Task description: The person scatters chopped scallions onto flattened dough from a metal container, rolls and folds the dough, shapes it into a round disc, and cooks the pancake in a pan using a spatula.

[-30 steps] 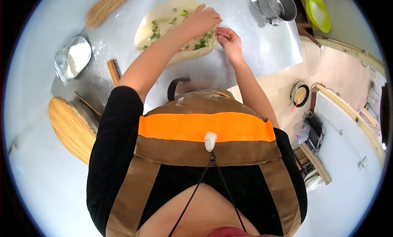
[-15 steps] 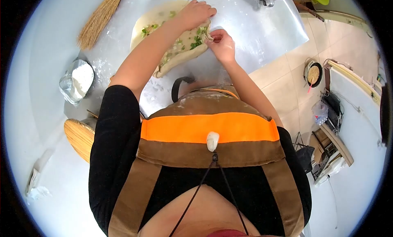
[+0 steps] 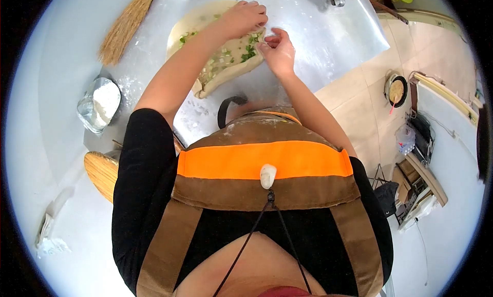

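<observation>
head view: left hand (image 3: 245, 18) and right hand (image 3: 278, 53) touch green-flecked dough (image 3: 231, 68).

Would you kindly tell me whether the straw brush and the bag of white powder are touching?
Apart: the head view shows a clear gap between the bristle ends of the straw brush and the bag of white powder.

Hands (image 3: 279, 54) at dough (image 3: 231, 73) w/ chopped greens (image 3: 248, 53)

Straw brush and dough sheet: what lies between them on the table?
No object: in the head view, only the metal tabletop, with some pale specks, shows between the straw brush and the dough sheet.
</observation>
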Action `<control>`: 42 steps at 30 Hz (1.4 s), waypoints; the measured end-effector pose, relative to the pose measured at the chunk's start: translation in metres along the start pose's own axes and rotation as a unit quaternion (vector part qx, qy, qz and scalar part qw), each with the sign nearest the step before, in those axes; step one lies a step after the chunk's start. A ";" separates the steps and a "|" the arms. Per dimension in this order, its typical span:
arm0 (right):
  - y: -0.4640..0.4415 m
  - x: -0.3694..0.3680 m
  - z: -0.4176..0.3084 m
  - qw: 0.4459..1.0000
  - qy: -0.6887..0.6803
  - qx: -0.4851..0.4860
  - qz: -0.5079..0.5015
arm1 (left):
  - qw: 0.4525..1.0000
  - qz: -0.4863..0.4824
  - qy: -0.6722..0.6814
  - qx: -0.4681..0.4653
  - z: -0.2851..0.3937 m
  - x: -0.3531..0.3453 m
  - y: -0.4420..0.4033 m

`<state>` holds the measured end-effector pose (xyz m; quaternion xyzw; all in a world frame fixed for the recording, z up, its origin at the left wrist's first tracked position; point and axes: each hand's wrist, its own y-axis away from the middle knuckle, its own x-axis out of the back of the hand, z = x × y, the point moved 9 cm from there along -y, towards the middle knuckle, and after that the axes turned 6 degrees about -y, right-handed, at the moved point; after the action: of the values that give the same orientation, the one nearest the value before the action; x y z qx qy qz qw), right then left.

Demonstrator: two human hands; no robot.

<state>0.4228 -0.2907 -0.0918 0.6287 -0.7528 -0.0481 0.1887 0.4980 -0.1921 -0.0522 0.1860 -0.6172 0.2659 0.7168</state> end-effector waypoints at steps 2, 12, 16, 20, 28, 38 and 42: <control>0.000 -0.004 -0.011 0.998 0.050 -0.023 -0.035 | 1.000 -0.021 0.007 -0.004 -0.001 -0.001 -0.001; 0.002 -0.017 -0.025 0.976 0.153 0.137 -0.069 | 0.998 0.036 0.030 -0.044 -0.004 0.016 0.006; -0.003 -0.015 -0.013 0.995 0.044 0.032 -0.081 | 0.996 -0.067 0.006 -0.058 -0.006 0.001 0.008; 0.001 -0.021 -0.012 0.992 0.057 0.012 -0.112 | 0.992 -0.104 -0.029 -0.060 -0.001 0.008 0.015; 0.050 -0.062 -0.040 0.916 0.262 0.167 -0.254 | 0.991 0.007 -0.059 -0.116 0.011 0.042 0.060; 0.058 -0.034 -0.068 0.916 0.133 0.332 -0.182 | 0.998 -0.033 -0.018 -0.052 0.001 0.035 0.085; 0.016 -0.021 -0.053 0.969 0.126 0.191 -0.096 | 0.998 0.018 -0.004 -0.063 0.003 0.047 0.076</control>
<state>0.4287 -0.2586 -0.0424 0.7238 -0.6539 0.1587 0.1531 0.4543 -0.1269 -0.0102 0.1308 -0.6385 0.2385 0.7200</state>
